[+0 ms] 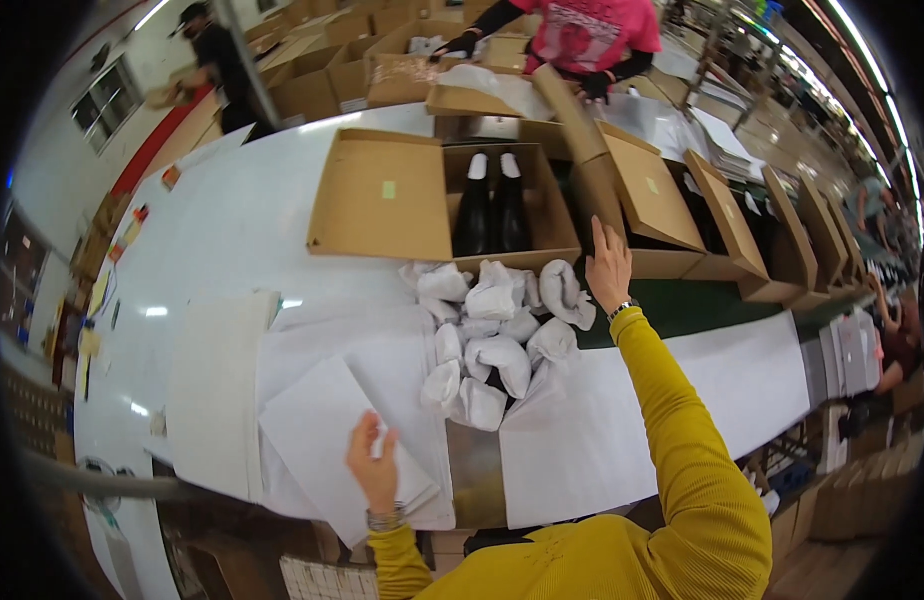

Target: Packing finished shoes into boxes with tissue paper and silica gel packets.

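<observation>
While white paper [327,415] lies beneath the spread left grip [376,468], an open box [552,215] sits left of the spread right grip [610,272]

Matt cardboard box [407,205]; smooth paper sheets [322,425]; crumpled papery bundles [497,357]; glossy tabletop [232,220]; ribbed cloth sleeve [677,430]
</observation>
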Demonstrator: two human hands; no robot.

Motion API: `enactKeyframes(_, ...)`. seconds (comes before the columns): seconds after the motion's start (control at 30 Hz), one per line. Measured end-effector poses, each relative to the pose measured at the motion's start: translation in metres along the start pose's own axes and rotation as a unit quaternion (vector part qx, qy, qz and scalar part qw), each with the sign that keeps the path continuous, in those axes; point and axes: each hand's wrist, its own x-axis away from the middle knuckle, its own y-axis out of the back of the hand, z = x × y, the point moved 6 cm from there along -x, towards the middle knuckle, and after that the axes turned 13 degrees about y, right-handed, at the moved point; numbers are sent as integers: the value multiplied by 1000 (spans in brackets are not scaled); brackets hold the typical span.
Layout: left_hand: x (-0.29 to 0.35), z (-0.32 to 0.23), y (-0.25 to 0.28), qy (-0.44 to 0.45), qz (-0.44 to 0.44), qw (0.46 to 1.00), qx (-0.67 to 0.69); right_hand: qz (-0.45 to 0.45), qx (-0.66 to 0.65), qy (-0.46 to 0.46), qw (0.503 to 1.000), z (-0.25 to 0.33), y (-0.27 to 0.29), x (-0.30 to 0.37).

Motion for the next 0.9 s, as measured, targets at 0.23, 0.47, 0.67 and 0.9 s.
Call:
enactKeyframes(0.23, 15, -63, -205, 21, 291, 942, 169, -157, -109, -93, 977, -118, 34, -16)
enactKeyframes(0.47, 46, -114, -331, -173, 381, 908, -23, -245, -234, -133, 931, -94, -3, 14)
enactKeyframes(0.67, 91, -52, -355, -460, 351, 707, -407, -258, -262, -76, 927, -92, 34, -21)
enactKeyframes(0.9, 38, -19, -359, -474, 265, 654, -526, -296, -272, 11, 916, -127, 155, 22)
